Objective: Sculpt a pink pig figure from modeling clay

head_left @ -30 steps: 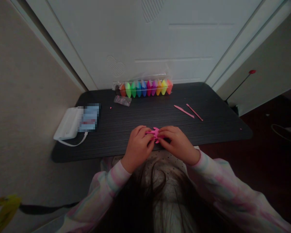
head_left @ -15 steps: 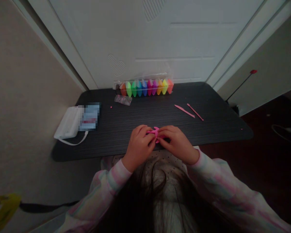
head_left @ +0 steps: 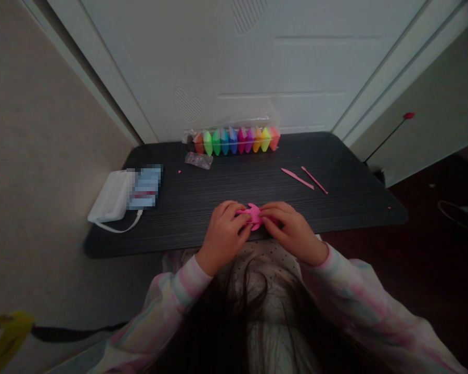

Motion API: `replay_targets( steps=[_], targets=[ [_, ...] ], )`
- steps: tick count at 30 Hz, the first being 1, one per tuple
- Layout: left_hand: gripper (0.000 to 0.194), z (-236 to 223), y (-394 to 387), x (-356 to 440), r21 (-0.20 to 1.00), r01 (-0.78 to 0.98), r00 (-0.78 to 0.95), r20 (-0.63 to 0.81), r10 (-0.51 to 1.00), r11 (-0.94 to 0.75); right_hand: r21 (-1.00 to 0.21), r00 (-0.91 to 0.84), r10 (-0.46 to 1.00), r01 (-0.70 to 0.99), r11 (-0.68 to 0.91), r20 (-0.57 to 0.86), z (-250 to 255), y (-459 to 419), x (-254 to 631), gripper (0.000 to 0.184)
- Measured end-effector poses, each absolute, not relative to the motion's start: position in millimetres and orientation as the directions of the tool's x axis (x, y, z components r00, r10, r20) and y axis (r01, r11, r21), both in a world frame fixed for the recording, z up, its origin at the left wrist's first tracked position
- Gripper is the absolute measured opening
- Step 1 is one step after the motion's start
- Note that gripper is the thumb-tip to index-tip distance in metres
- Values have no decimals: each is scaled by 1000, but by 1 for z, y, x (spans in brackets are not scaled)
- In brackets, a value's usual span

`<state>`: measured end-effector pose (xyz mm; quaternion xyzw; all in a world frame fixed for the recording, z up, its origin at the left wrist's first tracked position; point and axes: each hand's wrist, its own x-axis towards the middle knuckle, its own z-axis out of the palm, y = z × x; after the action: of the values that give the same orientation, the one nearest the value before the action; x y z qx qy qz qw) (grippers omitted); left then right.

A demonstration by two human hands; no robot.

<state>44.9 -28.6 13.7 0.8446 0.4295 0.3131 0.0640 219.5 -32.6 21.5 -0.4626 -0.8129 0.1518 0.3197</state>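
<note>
A small bright pink clay piece (head_left: 253,215) with little prongs sits between my two hands at the near edge of the black table (head_left: 335,208). My left hand (head_left: 223,234) pinches its left side with curled fingers. My right hand (head_left: 292,231) pinches its right side, fingers closed over it. Part of the clay is hidden by my fingertips. My hair and pastel striped sleeves fill the bottom of the view.
A clear pack of coloured clay blocks (head_left: 236,140) stands at the table's far edge by a white door. A small clear bag (head_left: 198,160) lies in front of it. Two pink modelling tools (head_left: 304,179) lie right of centre. A white case (head_left: 113,200) rests at the left.
My right hand has shifted slightly right and lower, and the pink clay now shows more between my fingers. Nothing else on the table has moved.
</note>
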Motion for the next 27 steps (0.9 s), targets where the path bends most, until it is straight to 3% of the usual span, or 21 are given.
replay_targets(
  steps=[11,18,24,27],
  targets=[
    [13,11,-29,48,356,684,438,498,749,-636,-644,-252,882,609,464,398,12,-38,233,14],
    [13,10,-29,49,357,686,432,500,750,-634,-638,-243,883,618,460,403,10,-39,235,15],
    [19,14,-32,45,434,662,425,455,783,-612,-501,-424,847,684,531,319,6,-37,242,51],
    [22,17,-33,37,483,654,382,453,805,-582,-459,-486,824,685,567,293,7,-31,242,55]
  ],
)
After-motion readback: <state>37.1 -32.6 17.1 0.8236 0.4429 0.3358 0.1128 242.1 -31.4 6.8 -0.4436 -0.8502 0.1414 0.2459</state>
